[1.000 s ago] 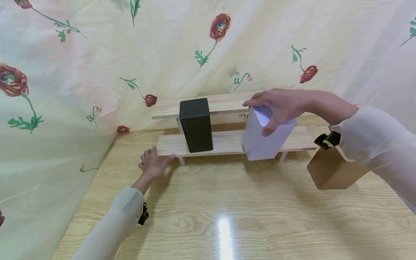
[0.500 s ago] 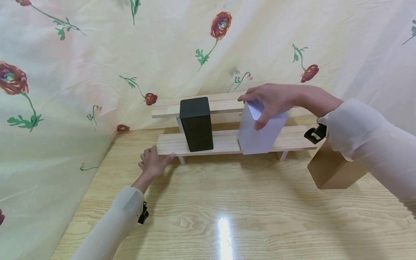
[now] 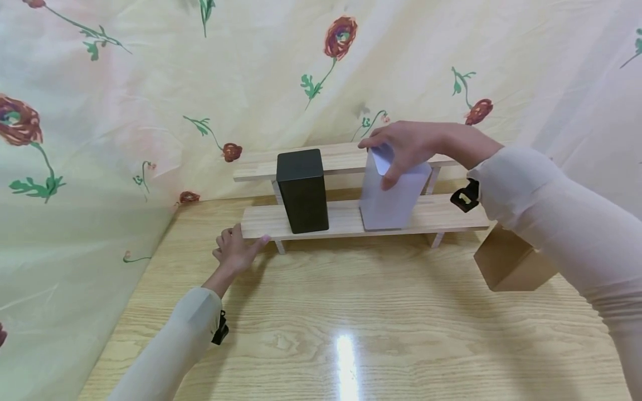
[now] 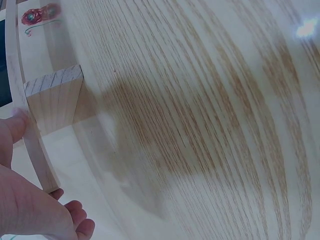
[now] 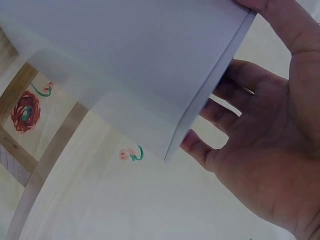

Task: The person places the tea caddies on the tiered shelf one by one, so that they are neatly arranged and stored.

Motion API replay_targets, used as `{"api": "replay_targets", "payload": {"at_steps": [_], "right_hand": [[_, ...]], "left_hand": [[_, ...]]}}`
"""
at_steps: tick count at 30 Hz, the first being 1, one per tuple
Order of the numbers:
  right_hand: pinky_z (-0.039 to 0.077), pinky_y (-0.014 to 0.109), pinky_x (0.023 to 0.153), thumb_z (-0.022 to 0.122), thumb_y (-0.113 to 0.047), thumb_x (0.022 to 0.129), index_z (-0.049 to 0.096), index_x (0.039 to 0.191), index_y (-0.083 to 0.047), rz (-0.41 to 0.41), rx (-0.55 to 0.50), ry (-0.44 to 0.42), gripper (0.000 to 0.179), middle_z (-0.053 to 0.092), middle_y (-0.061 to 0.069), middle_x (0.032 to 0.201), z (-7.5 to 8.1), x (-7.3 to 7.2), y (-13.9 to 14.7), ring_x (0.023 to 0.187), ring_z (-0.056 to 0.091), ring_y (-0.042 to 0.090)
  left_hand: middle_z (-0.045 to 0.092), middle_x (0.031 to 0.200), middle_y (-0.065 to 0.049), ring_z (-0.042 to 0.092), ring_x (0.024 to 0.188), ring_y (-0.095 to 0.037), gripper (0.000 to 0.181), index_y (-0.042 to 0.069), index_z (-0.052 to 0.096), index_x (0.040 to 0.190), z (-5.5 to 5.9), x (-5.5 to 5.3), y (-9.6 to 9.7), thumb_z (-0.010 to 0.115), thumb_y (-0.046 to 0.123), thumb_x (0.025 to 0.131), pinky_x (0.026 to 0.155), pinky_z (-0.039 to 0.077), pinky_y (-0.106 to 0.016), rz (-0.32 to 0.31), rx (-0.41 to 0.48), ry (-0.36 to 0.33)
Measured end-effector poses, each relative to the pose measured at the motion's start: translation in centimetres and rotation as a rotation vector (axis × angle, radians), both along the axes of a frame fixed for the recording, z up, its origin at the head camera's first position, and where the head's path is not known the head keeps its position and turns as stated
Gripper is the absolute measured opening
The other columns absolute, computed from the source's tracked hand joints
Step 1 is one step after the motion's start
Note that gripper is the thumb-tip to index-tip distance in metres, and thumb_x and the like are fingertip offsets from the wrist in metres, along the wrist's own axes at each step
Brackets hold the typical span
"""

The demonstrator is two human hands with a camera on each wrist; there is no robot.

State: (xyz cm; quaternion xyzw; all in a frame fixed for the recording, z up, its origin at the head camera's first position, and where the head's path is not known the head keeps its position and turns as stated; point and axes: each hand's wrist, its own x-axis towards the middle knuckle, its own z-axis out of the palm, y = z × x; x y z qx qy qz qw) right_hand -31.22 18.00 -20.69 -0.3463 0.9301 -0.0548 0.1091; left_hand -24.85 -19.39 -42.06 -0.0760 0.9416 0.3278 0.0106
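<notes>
In the head view my right hand (image 3: 405, 146) holds a tall white box (image 3: 388, 200) by its top, thumb on the near side and fingers over the far side. The box's lower end is at the lower board of a two-tier wooden shelf (image 3: 346, 214), right of a black box (image 3: 303, 195) standing upright there. My left hand (image 3: 236, 250) grips the left end of that lower board. The left wrist view shows the thumb (image 4: 15, 125) against the board's edge and the fingers curled past its end. In the right wrist view the white box (image 5: 135, 55) tilts between thumb and fingers.
A brown cardboard box (image 3: 514, 262) stands on the wood-grain table (image 3: 281, 334) to the right, partly behind the right sleeve. Flower-patterned cloth (image 3: 281, 67) hangs behind the shelf and along the left side. The shelf's upper tier (image 3: 346, 159) runs behind both boxes.
My right hand has carried the white box leftward and back, from over the shelf's front edge onto the lower board, nearer the black box. My left hand stays at the shelf's end.
</notes>
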Motion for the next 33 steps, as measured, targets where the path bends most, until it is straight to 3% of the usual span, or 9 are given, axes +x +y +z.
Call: {"api": "replay_targets", "payload": {"at_steps": [12, 22, 33], "right_hand": [[0.041, 0.043, 0.087, 0.081, -0.037, 0.073, 0.034, 0.15, -0.012, -0.049, 0.059, -0.037, 0.094, 0.039, 0.018, 0.144, 0.5, -1.2, -1.8, 0.11, 0.043, 0.031], [0.042, 0.043, 0.087, 0.08, -0.039, 0.072, 0.035, 0.15, -0.015, -0.08, 0.107, -0.045, 0.093, 0.044, 0.014, 0.138, 0.3, -2.2, -2.9, 0.111, 0.044, 0.031], [0.046, 0.042, 0.084, 0.081, -0.037, 0.072, 0.034, 0.15, -0.013, -0.119, 0.074, -0.098, 0.094, 0.045, 0.016, 0.133, -0.7, -2.9, -2.8, 0.112, 0.044, 0.032]], "left_hand": [[0.017, 0.148, -0.03, 0.013, 0.132, -0.043, 0.098, 0.0, 0.014, 0.152, -0.1, -0.2, 0.0, 0.057, 0.06, 0.088, 0.098, 0.013, -0.063, 0.002, -0.004, -0.002], [0.017, 0.148, -0.03, 0.014, 0.132, -0.044, 0.098, 0.0, 0.014, 0.152, 0.0, -0.2, 0.1, 0.057, 0.06, 0.088, 0.099, 0.013, -0.063, 0.009, -0.001, -0.006], [0.018, 0.148, -0.03, 0.013, 0.132, -0.043, 0.097, 0.0, 0.014, 0.152, -0.1, -0.1, 0.1, 0.058, 0.059, 0.088, 0.099, 0.013, -0.063, 0.012, 0.005, -0.003]]}}
